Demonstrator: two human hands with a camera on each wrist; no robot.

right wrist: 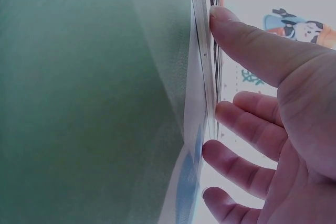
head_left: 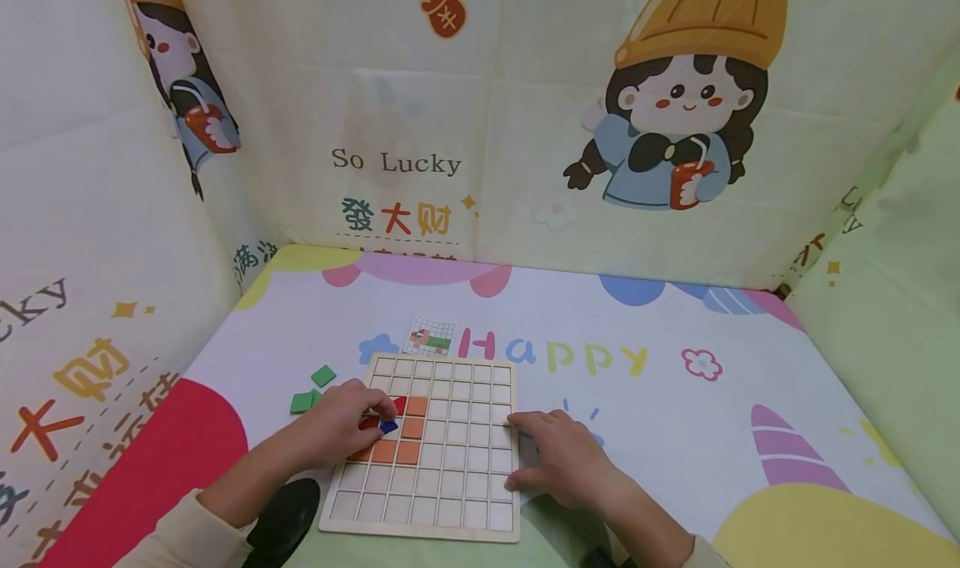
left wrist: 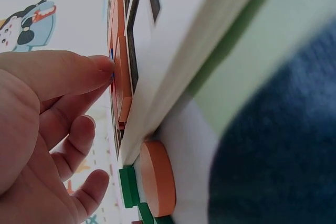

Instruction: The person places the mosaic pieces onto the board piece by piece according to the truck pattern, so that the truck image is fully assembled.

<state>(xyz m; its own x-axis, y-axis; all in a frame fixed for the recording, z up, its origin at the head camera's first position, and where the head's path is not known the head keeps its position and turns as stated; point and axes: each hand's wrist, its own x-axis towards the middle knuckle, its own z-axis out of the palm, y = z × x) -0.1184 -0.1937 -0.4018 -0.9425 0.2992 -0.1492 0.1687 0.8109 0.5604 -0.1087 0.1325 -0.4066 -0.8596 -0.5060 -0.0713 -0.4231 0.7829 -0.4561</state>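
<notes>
A wooden grid board (head_left: 450, 485) lies on the patterned table cover. My left hand (head_left: 341, 422) pinches a small blue tile (head_left: 387, 427) between thumb and finger, close over a square in the board's left part. Orange tiles (head_left: 407, 452) and red tiles (head_left: 400, 404) surround that square. The left fingers partly hide the tiles at the left edge. At the board's right edge rests my right hand (head_left: 566, 459), its thumb and fingertips touching the rim, as the right wrist view (right wrist: 262, 145) also shows.
Several green tiles (head_left: 323, 375) lie left of the board. A small card with a grid picture (head_left: 430, 337) is at its far edge. In the left wrist view, a loose orange piece (left wrist: 157, 179) sits beside green tiles (left wrist: 127, 186). Printed cloth walls (head_left: 510, 134) enclose the table.
</notes>
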